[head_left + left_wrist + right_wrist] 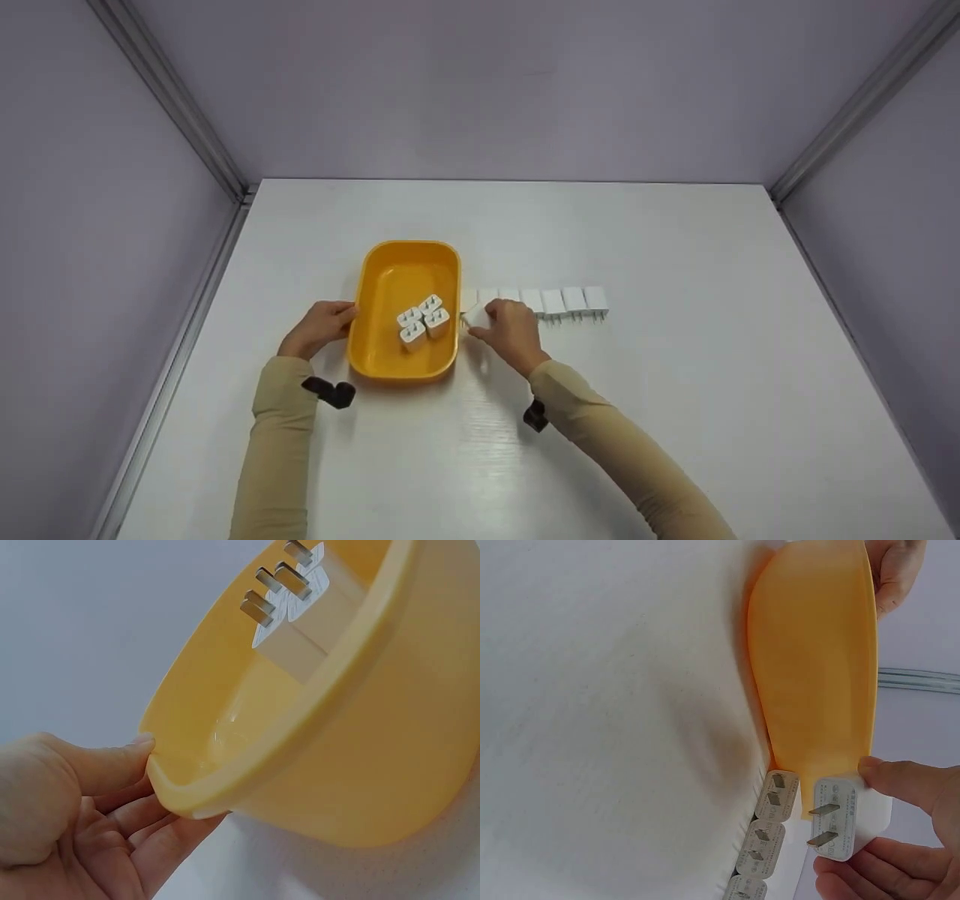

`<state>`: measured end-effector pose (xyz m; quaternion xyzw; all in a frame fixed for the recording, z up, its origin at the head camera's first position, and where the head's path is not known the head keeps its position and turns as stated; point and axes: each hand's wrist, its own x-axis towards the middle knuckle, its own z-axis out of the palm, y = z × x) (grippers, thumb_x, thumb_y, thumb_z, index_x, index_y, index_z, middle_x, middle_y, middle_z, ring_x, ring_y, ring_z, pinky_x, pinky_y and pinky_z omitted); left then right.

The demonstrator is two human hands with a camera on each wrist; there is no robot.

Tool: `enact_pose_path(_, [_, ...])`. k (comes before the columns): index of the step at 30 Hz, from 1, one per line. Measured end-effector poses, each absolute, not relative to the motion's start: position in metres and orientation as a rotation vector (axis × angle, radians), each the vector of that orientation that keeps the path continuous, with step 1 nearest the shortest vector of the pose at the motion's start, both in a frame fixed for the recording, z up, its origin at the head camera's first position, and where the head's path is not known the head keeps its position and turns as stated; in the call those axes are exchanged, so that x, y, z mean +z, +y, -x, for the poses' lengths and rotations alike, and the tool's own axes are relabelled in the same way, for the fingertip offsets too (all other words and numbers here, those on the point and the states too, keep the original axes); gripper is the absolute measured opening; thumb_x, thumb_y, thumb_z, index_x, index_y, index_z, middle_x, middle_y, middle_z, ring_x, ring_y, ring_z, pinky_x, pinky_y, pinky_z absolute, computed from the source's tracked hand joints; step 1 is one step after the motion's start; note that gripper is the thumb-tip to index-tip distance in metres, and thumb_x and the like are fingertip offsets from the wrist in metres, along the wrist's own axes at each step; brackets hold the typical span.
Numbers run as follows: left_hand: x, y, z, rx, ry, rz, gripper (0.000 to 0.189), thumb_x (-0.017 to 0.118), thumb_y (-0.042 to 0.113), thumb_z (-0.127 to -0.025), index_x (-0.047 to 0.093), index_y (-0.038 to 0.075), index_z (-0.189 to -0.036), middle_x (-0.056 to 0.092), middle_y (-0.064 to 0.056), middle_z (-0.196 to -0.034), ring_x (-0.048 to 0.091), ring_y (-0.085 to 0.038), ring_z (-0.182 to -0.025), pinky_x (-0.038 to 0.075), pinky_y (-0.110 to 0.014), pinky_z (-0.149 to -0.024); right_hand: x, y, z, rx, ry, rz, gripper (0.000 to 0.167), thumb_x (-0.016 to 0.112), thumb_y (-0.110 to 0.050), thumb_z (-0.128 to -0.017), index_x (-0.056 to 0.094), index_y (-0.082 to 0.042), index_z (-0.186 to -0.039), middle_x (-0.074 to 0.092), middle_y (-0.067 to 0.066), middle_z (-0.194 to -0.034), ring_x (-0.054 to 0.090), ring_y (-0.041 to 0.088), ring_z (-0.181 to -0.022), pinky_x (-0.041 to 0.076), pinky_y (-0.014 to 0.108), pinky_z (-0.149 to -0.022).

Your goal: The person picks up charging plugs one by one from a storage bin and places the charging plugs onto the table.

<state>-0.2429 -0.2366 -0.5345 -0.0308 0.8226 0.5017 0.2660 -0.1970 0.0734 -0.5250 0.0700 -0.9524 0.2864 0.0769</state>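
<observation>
A yellow plastic basin (386, 360) stands on the table with several white plug-in chargers (412, 335) grouped inside, their metal prongs pointing up. My left hand (322, 328) grips the basin's left rim, thumb over the edge and fingers beneath, as the left wrist view shows. Just outside the right wall, my right hand (515, 334) pinches one white charger (836, 819) between thumb and fingers. Its two prongs face away from the palm. Beyond that hand runs a row of white chargers (574, 299), side by side, prongs towards me; part of the row is hidden behind the hand.
The white table (675, 420) extends on both sides of the basin. Pale panels (480, 90) with metal corner profiles (172, 97) enclose its back, left and right. A dark wrist camera (330, 392) sits on each sleeve.
</observation>
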Motion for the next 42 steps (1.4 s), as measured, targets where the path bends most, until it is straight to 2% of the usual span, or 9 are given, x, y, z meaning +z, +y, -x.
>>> enact_pose_path(6, [-0.535,-0.237,0.243,1.365,2.223,0.091,0.047,0.036,0.023,-0.105,0.039,-0.002,-0.145,0.047,-0.024,-0.145,0.055,-0.022,-0.122,0.045,-0.040,-0.110,-0.534,0.072,0.196,0.896,-2.881,-0.198,0.030,0.086,-0.026,-0.070,0.065,-0.005,-0.069,0.051,-0.002,-0.056,0.038,0.010,-0.055,0.030,0.021,-0.051])
enact_pose_path(12, [-0.535,-0.238,0.241,1.388,2.210,0.065,0.047,0.036,0.023,-0.105,0.038,-0.004,-0.144,0.046,-0.025,-0.145,0.057,-0.021,-0.122,0.047,-0.038,-0.108,-0.541,0.069,0.195,0.923,-2.899,-0.207,0.050,0.085,-0.030,-0.071,0.041,-0.013,-0.056,0.024,-0.007,-0.051,0.024,0.010,-0.052,0.016,0.021,-0.050])
enact_pose_path(14, [-0.536,-0.238,0.241,1.400,2.202,0.051,0.047,0.036,0.022,-0.106,0.037,-0.004,-0.145,0.045,-0.026,-0.145,0.056,-0.024,-0.125,0.048,-0.037,-0.107,-0.543,0.069,0.195,0.930,-2.906,-0.199,0.053,0.085,-0.032,-0.071,0.037,-0.013,-0.057,0.023,-0.006,-0.052,0.022,0.010,-0.052,0.015,0.021,-0.050])
enact_pose_path(16, [-0.536,-0.238,0.241,1.411,2.194,0.037,0.047,0.035,0.021,-0.106,0.036,-0.005,-0.145,0.044,-0.027,-0.146,0.053,-0.027,-0.129,0.048,-0.037,-0.108,-0.545,0.068,0.194,0.933,-2.916,-0.180,0.049,0.084,-0.033,-0.072,0.042,-0.011,-0.057,0.028,-0.005,-0.053,0.024,0.010,-0.052,0.017,0.021,-0.050])
enact_pose_path(20, [-0.536,-0.237,0.241,1.402,2.203,0.064,0.047,0.035,0.021,-0.106,0.037,-0.005,-0.145,0.046,-0.026,-0.145,0.053,-0.027,-0.128,0.046,-0.039,-0.109,-0.547,0.067,0.194,0.918,-2.952,-0.127,0.036,0.084,-0.034,-0.071,0.066,-0.003,-0.071,0.056,0.001,-0.058,0.037,0.010,-0.055,0.031,0.021,-0.051])
enact_pose_path(24, [-0.535,-0.237,0.242,1.380,2.222,0.094,0.046,0.036,0.021,-0.106,0.039,-0.004,-0.144,0.048,-0.025,-0.143,0.057,-0.021,-0.121,0.044,-0.041,-0.111,-0.547,0.064,0.195,0.893,-2.998,-0.087,0.037,0.084,-0.034,-0.071,0.070,0.000,-0.077,0.066,0.008,-0.068,0.043,0.013,-0.060,0.037,0.024,-0.055])
enact_pose_path(33, [-0.535,-0.235,0.242,1.367,2.228,0.110,0.047,0.036,0.023,-0.105,0.040,-0.002,-0.144,0.049,-0.023,-0.143,0.058,-0.019,-0.118,0.045,-0.041,-0.111,-0.551,0.060,0.197,0.982,-3.054,-0.001,0.036,0.084,-0.031,-0.072,0.064,-0.001,-0.073,0.058,0.005,-0.066,0.042,0.015,-0.060,0.030,0.022,-0.052])
enact_pose_path(37, [-0.534,-0.236,0.242,1.366,2.230,0.102,0.047,0.037,0.023,-0.105,0.040,-0.004,-0.144,0.050,-0.024,-0.142,0.059,-0.015,-0.112,0.045,-0.042,-0.110,-0.553,0.059,0.198,0.964,-3.040,-0.008,0.045,0.083,-0.032,-0.073,0.047,-0.011,-0.056,0.039,-0.003,-0.053,0.033,0.013,-0.053,0.023,0.023,-0.048])
enact_pose_path(42, [-0.532,-0.236,0.241,1.382,2.243,0.058,0.046,0.038,0.022,-0.105,0.041,-0.006,-0.142,0.050,-0.027,-0.141,0.062,-0.013,-0.109,0.048,-0.038,-0.107,-0.554,0.057,0.199,0.918,-3.030,0.002,0.057,0.082,-0.034,-0.074,0.034,-0.016,-0.050,0.028,-0.006,-0.048,0.029,0.012,-0.050,0.020,0.023,-0.046])
